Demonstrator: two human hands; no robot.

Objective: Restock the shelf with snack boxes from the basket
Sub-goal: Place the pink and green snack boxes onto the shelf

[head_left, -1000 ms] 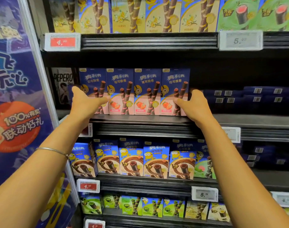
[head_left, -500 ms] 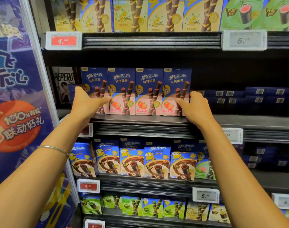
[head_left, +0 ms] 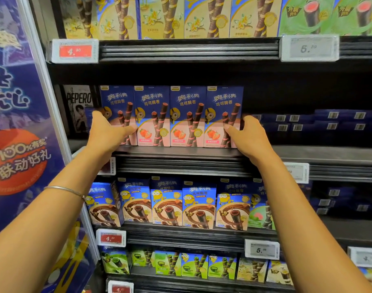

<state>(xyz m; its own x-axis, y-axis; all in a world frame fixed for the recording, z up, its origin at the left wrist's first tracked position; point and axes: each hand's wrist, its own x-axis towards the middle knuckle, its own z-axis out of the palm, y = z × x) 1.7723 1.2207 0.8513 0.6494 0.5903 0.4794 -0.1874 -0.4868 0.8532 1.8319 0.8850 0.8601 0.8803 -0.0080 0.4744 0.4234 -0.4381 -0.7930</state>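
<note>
A row of several blue snack boxes (head_left: 170, 116) with strawberry wafer rolls stands upright at the front edge of the middle shelf (head_left: 202, 153). My left hand (head_left: 105, 132) grips the left end of the row, thumb across the front of the leftmost box. My right hand (head_left: 247, 137) grips the right end, thumb on the front of the rightmost box. The basket is out of view.
Dark blue boxes (head_left: 320, 121) lie flat in stacks to the right on the same shelf. A Pepero box (head_left: 79, 106) stands at the left. Shelves above and below hold more snack boxes. A blue advertising panel (head_left: 18, 134) bounds the left side.
Both hands have closed in slightly on the ends of the row, and the thumbs now lie further across the outer boxes' fronts. The view has shifted slightly.
</note>
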